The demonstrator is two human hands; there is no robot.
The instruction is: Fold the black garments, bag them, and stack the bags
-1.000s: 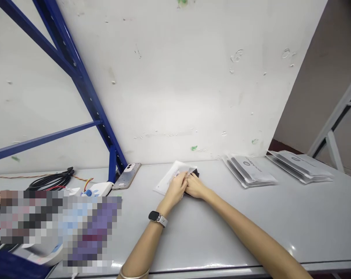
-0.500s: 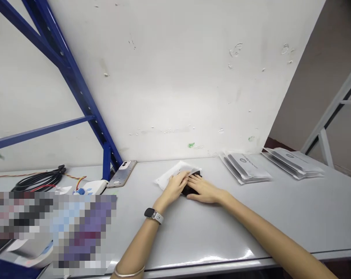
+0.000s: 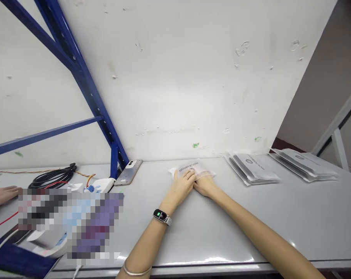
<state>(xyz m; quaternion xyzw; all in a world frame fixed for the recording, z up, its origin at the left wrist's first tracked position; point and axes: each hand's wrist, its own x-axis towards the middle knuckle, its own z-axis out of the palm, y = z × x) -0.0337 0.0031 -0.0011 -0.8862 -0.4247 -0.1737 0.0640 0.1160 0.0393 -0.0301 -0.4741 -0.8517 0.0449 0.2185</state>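
A frosted plastic bag [image 3: 201, 166] with dark ROCKBROS lettering lies on the grey table in front of me. My left hand [image 3: 181, 188], wearing a ring, is at the bag's near edge. Its little finger sticks out over the plastic while the other fingers bend together at the bag's mouth. My right hand [image 3: 204, 185] reaches into that mouth, its fingers covered by the cloudy plastic. What those fingers hold, if anything, is hidden.
Two piles of similar filled bags, the nearer pile [image 3: 252, 168] and the farther pile [image 3: 305, 164], lie to the right. A phone [image 3: 129, 173] rests by the blue metal frame [image 3: 105, 126]. Leftward are a coiled black cable [image 3: 52, 176], a power strip [image 3: 105, 185] and another person's hand [image 3: 4, 195].
My right hand has gone from lying on a black item to reaching inside the bag, and the black item is out of sight. The view has shifted slightly left. Another person's hand shows more.
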